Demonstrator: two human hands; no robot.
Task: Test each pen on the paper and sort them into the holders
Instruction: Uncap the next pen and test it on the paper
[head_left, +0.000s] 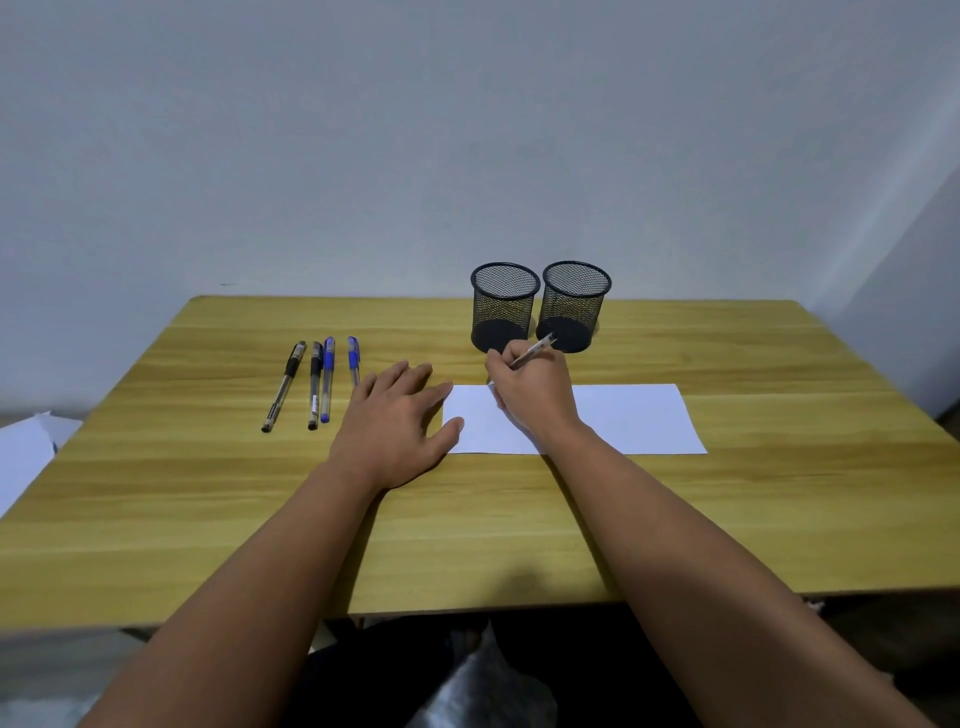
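Observation:
My right hand (532, 387) grips a pen (535, 351) in a writing hold, its tip down at the top left part of the white paper (634, 418); the tip itself is hidden by my fingers. My left hand (397, 423) lies flat and open on the table, thumb touching the paper's left edge. Several capped pens lie in a row to the left: a black pen (283, 387), a second black pen (315, 384), a blue pen (327, 379) and another blue pen (354, 358) partly covered by my left fingers. Two black mesh holders (504, 306) (574, 304) stand side by side behind the paper, both look empty.
The wooden table (519, 519) backs onto a plain wall. White sheets (26, 452) lie off the table's left edge. My legs show below the front edge.

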